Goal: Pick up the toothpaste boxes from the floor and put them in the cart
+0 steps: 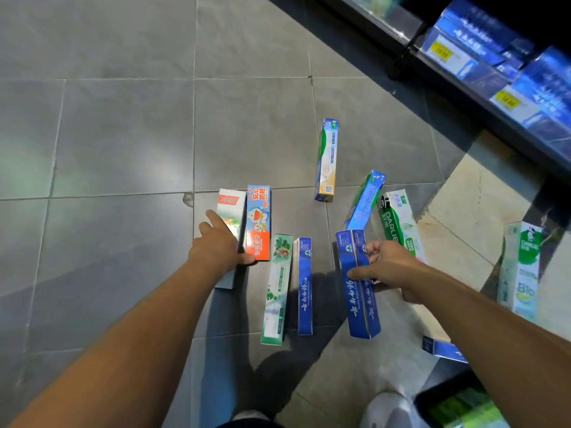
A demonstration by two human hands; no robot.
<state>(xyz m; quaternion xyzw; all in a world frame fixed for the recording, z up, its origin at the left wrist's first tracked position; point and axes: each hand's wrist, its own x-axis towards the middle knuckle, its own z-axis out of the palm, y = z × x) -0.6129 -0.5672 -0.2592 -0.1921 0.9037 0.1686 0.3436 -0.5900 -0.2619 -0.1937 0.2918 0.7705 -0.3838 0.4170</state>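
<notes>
A: Toothpaste boxes, scattered on the grey tiled floor (pixel 123 134), mid-frame and toward the right.

B: Left of centre?

A: White box (pixel 230 211) side by side with the orange and blue cartoon box (pixel 259 222). Left hand (pixel 217 245) laid over both, fingers spread on the white one, thumb on the lower end of the cartoon one.

B: Below those?

A: Pale green box (pixel 277 288) beside a slim blue box (pixel 305 285), lengthwise, near the middle.

B: Right hand?

A: Right hand (pixel 387 265) closed round a wide dark blue box (pixel 360 291), thumb across its face, fingers curled at its edge.

B: Elsewhere?

A: Upright-looking blue and orange box (pixel 327 159) above centre. Tilted blue and green box (pixel 364 200) next to a green and white box (pixel 398 223). Another green and white box (pixel 522 270) at the right edge. Corner of a blue box (pixel 443 349) at lower right.

B: Upper right?

A: Shelf (pixel 463 75) stocked with blue boxes (pixel 482 35) and yellow price tags (pixel 440 50), blurred.
</notes>
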